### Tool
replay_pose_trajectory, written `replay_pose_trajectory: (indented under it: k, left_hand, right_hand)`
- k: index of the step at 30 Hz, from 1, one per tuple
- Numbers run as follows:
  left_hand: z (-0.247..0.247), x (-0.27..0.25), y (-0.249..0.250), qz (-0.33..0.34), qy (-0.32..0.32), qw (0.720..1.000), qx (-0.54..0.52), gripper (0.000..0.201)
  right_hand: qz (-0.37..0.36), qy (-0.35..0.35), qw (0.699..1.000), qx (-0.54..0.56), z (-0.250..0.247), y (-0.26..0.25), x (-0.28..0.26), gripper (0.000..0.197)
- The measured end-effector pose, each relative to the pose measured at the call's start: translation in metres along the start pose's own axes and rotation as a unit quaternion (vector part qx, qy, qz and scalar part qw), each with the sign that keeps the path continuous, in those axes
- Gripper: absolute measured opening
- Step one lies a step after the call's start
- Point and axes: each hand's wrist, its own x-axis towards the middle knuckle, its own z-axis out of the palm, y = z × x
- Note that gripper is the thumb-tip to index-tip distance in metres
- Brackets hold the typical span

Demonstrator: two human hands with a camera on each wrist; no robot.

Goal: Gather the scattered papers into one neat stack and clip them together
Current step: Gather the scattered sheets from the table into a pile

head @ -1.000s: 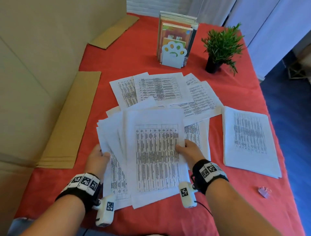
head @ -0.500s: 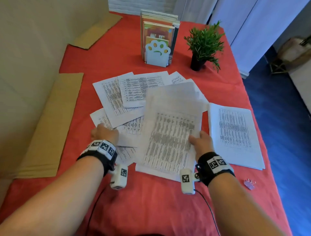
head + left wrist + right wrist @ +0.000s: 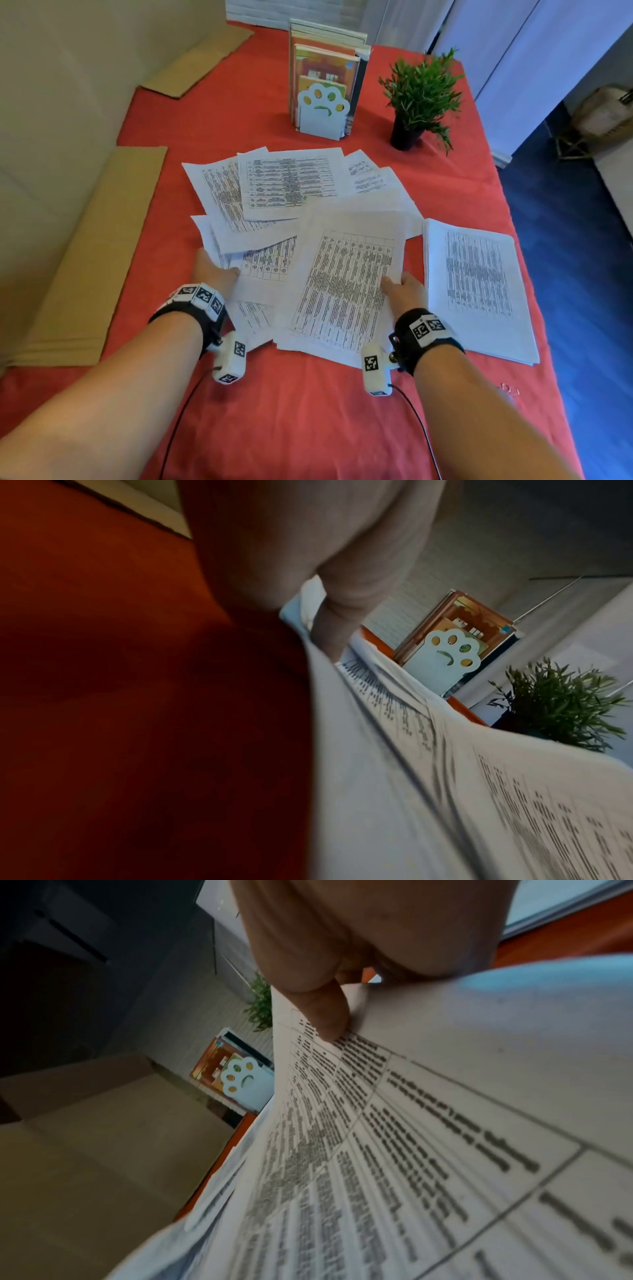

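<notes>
At the far left of the head view, cardboard [image 3: 92, 253] lies flat along the edge of the red table [image 3: 274, 411]. Just right of it, low in the frame, the left hand [image 3: 212, 274] grips the left edge of the loose sheets [image 3: 274, 192], thumb on top; its fingers go under the paper and are hidden. The sheets fan across the middle of the frame, overlapping at odd angles. The right hand [image 3: 404, 291] pinches a thick bundle [image 3: 346, 287] at its right edge, thumb pressed on the print. Further right a squared stack [image 3: 479, 284] rests flat, apart from the rest.

Paper this thin is likely light, limp and slippery: sheets will slide and bend unless held by opposite edges and tapped square. Books [image 3: 325, 78] and a plant [image 3: 421, 96] stand at the top of the frame. A small, blurred thing at lower right may be the clip [image 3: 510, 390]; I cannot be sure.
</notes>
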Motion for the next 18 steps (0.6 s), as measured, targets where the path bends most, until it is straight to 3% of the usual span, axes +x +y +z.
replay_pose_trajectory:
  k: [6,12,15,18]
  left_hand:
    - [-0.012,-0.022,-0.019,0.067,0.000,0.997,-0.034,0.043]
    - [-0.036,-0.056,-0.059,0.056,-0.044,0.997,-0.044,0.037]
    - [-0.044,-0.077,-0.079,0.014,-0.069,0.996,-0.057,0.044]
    - [-0.050,-0.085,-0.088,-0.017,-0.050,0.994,-0.091,0.071]
  right_hand:
    - [-0.013,-0.039,0.998,-0.047,0.010,-0.007,-0.008,0.010]
    - [0.004,-0.078,0.993,-0.091,-0.001,0.017,-0.039,0.028]
    - [0.007,-0.109,0.984,-0.141,-0.012,0.029,-0.056,0.027]
    - [0.005,-0.121,0.980,-0.155,-0.019,0.035,-0.065,0.029]
